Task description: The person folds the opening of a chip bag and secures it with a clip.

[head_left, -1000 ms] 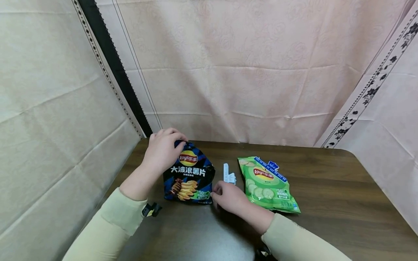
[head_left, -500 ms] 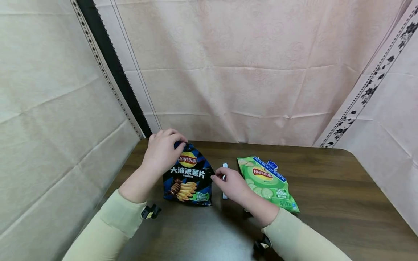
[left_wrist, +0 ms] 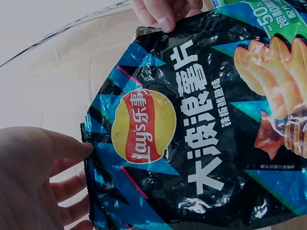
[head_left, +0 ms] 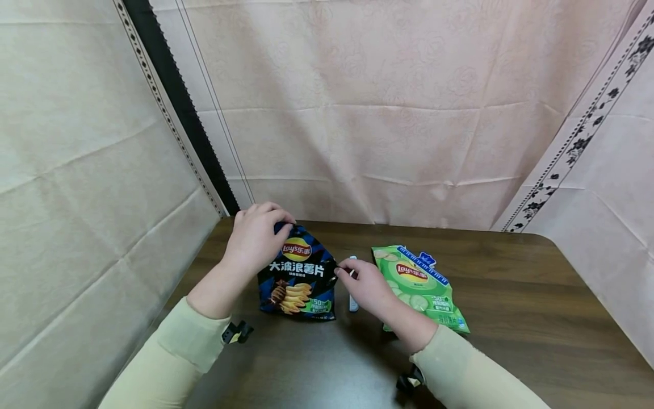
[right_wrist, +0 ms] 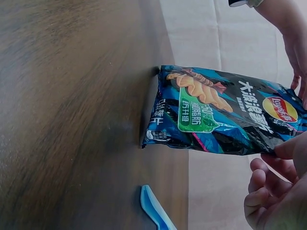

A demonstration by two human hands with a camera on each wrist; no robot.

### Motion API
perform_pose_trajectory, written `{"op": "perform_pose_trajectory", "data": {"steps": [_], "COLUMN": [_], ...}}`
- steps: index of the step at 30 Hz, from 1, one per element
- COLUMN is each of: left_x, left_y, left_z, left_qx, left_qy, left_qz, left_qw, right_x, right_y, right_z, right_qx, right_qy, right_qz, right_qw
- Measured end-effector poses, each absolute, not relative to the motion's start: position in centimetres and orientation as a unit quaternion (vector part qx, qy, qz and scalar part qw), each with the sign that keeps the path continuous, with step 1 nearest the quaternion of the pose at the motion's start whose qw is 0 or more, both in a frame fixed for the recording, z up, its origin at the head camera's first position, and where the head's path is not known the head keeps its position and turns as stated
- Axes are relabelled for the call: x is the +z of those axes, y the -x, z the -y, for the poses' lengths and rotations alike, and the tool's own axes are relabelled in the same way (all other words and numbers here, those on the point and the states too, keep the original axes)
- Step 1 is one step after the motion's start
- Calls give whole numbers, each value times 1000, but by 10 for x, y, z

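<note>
Left hand and right hand in pinch grips on black chip bag, contents hidden.

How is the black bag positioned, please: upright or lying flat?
Upright: the black bag has its bottom toward the table and its top raised.

Brown wooden table — pale creased cloth behind.

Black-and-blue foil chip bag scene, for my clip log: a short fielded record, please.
black-and-blue foil chip bag: held by both hands
left hand: pinches that bag's top edge
right hand: pinches its right side edge
green foil chip bag: on the brown wooden table, to the right; blue clip along top
slim pale-blue strip: on the table, partly hidden in head view
</note>
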State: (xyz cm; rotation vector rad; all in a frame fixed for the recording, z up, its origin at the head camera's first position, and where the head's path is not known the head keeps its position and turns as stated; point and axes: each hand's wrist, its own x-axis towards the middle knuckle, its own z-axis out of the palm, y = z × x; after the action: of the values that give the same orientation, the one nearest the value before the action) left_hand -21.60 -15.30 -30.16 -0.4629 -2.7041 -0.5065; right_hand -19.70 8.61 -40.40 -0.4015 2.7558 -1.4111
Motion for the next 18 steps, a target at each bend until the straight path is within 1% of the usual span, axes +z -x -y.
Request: {"op": "perform_pose_trajectory", "data": {"steps": [18], "left_x": [-302], "left_y": [218], "left_z": [152], "left_qx": [-181], "left_qy": [182], "left_qz": [951], "left_qw": [175], "right_x": [-404], "right_y": [196], "right_z": [-88], "right_qx": [-451], "right_qy": [113], "right_qz": [-885], "right_qw": [12]}}
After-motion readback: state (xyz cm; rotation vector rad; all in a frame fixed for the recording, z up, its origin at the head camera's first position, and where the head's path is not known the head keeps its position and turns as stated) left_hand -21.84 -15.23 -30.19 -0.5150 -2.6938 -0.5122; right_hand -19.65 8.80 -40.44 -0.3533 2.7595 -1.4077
